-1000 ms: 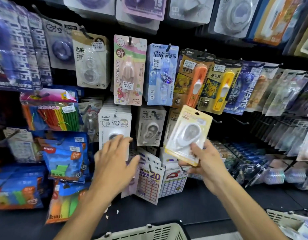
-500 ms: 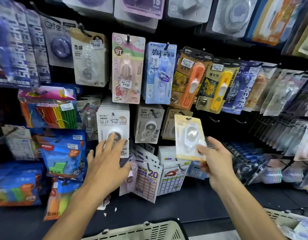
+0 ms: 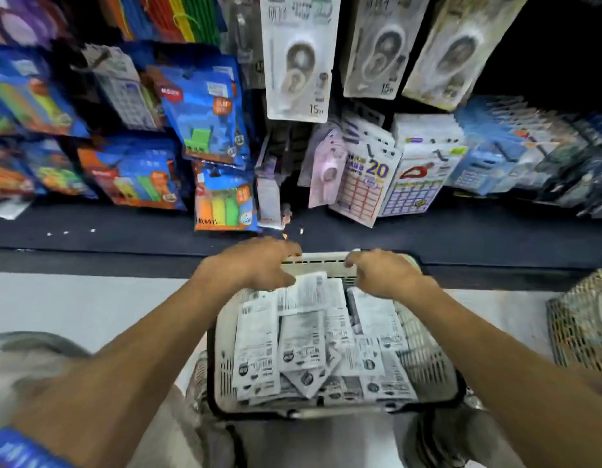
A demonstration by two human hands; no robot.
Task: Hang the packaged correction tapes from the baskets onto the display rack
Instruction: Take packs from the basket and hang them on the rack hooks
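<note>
- Blue sleeve edge (image 3: 19,449) seen at 8 o'clock, nearest cam; heavily blurred.
- Pale basket (image 3: 221,336) seen low centre, 6 o'clock, dark-rimmed. Filled w/ packaged correction tapes (image 3: 301,339), lying backs-up, printed white card backs overlapping in loose layers.
- Second basket (image 3: 578,327), mesh-sided, seen at 3–4 o'clock, cut by frame edge; contents can't be made out.
- Both forearms stretched fwd over the pale basket toward its far rim.
- Left hand (image 3: 255,263) at far-left of basket, fingers curled down, tips touching the top pack at far end; whether pack is actually pinched can't be told, blur too strong.
- Right hand (image 3: 382,273) at far-right of basket, fingers bent down over rim and packs; nothing seen held, grip unclear.
- Dark shelf ledge (image 3: 123,231) runs just beyond the hands, 9 to 3 o'clock; small pale scraps lie on it.
- Display rack (image 3: 546,45) beyond, 12 o'clock: three hung correction-tape packs (image 3: 297,59) in grey-white card, side by side, marked "15".
- Below them at 12–1 o'clock, white label packs (image 3: 367,184), one printed "20".
- At 10–11 o'clock, blue packs (image 3: 205,109) w/ coloured contents.
</note>
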